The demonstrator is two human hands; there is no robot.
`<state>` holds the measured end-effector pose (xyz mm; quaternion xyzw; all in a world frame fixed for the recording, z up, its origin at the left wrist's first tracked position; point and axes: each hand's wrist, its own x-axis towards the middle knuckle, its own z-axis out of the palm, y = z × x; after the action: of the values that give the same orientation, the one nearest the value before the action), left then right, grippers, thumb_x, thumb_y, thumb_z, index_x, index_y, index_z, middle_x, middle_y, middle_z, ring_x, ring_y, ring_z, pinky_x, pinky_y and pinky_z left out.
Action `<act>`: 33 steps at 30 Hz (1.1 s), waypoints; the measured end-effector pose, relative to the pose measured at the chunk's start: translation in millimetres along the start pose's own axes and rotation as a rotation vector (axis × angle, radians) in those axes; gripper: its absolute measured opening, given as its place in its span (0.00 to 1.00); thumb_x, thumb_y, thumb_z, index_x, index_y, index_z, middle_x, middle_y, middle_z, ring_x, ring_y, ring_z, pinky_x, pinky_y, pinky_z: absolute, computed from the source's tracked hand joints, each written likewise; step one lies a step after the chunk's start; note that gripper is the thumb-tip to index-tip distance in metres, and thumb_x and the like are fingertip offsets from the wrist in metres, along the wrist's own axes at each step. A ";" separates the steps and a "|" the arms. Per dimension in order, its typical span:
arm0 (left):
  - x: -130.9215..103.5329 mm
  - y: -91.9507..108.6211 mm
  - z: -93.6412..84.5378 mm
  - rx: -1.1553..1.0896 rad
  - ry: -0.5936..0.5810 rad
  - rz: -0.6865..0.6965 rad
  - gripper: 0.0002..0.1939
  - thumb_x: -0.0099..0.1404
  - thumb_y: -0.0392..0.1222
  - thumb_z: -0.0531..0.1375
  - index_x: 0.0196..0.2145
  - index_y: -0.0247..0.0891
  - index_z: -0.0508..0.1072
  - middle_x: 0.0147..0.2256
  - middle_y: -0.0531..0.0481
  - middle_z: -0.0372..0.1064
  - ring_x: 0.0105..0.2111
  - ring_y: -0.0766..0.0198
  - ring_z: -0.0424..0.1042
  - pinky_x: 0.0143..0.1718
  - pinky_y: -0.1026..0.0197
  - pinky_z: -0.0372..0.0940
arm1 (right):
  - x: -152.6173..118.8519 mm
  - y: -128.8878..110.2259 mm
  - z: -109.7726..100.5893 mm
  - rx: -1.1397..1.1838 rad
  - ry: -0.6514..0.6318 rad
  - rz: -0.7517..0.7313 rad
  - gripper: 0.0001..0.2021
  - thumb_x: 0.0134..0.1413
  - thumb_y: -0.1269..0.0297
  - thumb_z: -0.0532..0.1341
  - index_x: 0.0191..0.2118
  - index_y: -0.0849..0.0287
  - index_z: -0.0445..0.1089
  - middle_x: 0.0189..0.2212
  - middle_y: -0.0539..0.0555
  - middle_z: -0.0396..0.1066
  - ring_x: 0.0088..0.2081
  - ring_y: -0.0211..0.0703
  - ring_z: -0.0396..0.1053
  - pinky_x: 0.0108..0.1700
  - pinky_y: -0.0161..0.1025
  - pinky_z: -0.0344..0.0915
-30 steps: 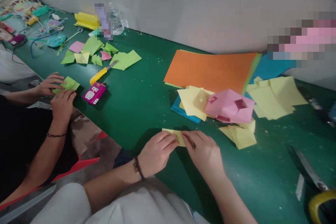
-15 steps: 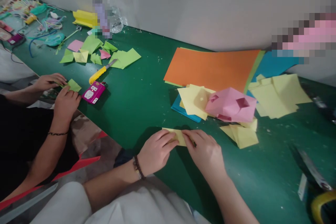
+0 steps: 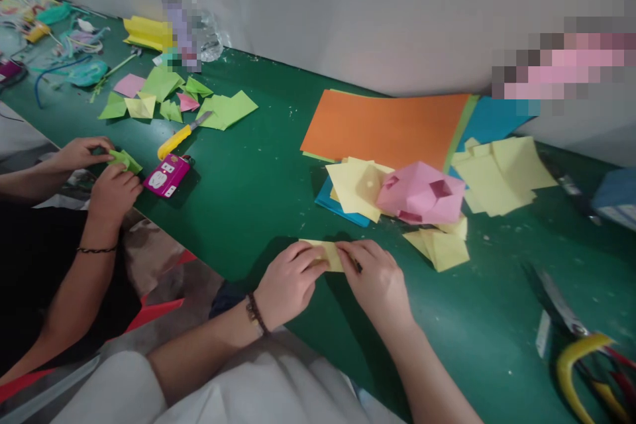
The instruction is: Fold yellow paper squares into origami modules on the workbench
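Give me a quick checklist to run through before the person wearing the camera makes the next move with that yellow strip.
1. Left hand on the yellow strip: ok, its fingers are on it.
2. Right hand on the strip too: ok, its fingertips are at the strip's right part.
3. Strip's edges lined up: cannot tell, the fingers cover too much.
4. Pink shape apart from both hands: ok, it sits beyond them.
5. Scissors apart from both hands: ok, they lie off to the right.
6. Knife with its blade put away: not ok, the blade is out.
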<state>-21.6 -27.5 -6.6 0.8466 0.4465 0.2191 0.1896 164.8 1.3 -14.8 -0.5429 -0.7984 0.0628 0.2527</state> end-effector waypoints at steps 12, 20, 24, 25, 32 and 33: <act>8.8 -5.7 -1.3 -0.073 0.050 0.003 0.12 0.69 0.31 0.52 0.44 0.37 0.73 0.46 0.48 0.72 0.46 0.59 0.65 0.51 0.54 0.67 | -8.9 -5.2 -24.9 -0.054 0.071 0.035 0.09 0.60 0.64 0.57 0.44 0.58 0.71 0.41 0.58 0.74 0.41 0.48 0.71 0.44 0.45 0.65; 8.8 -5.1 -1.0 -0.104 0.010 -0.046 0.12 0.67 0.29 0.53 0.44 0.36 0.73 0.47 0.48 0.72 0.48 0.58 0.64 0.52 0.54 0.66 | -49.1 -60.0 -21.5 0.446 -0.196 0.359 0.08 0.59 0.65 0.54 0.44 0.55 0.62 0.17 0.42 0.64 0.16 0.33 0.62 0.20 0.30 0.60; 9.3 -3.9 -2.6 -0.098 -0.011 -0.060 0.13 0.67 0.29 0.52 0.43 0.37 0.73 0.47 0.48 0.71 0.49 0.59 0.64 0.53 0.54 0.65 | -54.1 -68.8 -12.6 0.486 -0.281 0.465 0.09 0.57 0.63 0.52 0.43 0.56 0.59 0.24 0.46 0.71 0.16 0.34 0.63 0.20 0.32 0.62; 9.6 -3.8 -2.9 -0.099 -0.008 -0.053 0.12 0.68 0.30 0.52 0.43 0.37 0.73 0.47 0.48 0.71 0.49 0.59 0.64 0.53 0.54 0.65 | -54.3 -69.0 -12.5 0.503 -0.283 0.488 0.09 0.57 0.62 0.52 0.43 0.56 0.59 0.31 0.51 0.74 0.17 0.33 0.65 0.21 0.32 0.63; 7.2 -6.7 -0.9 -0.089 0.004 -0.024 0.13 0.69 0.32 0.51 0.46 0.37 0.73 0.47 0.48 0.71 0.49 0.59 0.62 0.53 0.55 0.64 | -64.7 -54.4 -16.6 0.543 -0.207 0.689 0.12 0.59 0.53 0.52 0.43 0.54 0.56 0.52 0.64 0.72 0.15 0.32 0.62 0.21 0.35 0.65; 6.8 -7.6 -0.5 -0.088 0.003 -0.021 0.13 0.69 0.32 0.52 0.46 0.36 0.73 0.47 0.48 0.71 0.49 0.58 0.62 0.53 0.55 0.64 | -66.7 -50.0 -17.8 0.534 -0.188 0.708 0.13 0.59 0.52 0.52 0.43 0.54 0.56 0.52 0.64 0.71 0.15 0.32 0.62 0.20 0.36 0.65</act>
<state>-23.5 -17.7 -8.8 0.8324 0.4456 0.2375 0.2283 150.3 -81.8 -3.0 -0.6903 -0.5390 0.3980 0.2731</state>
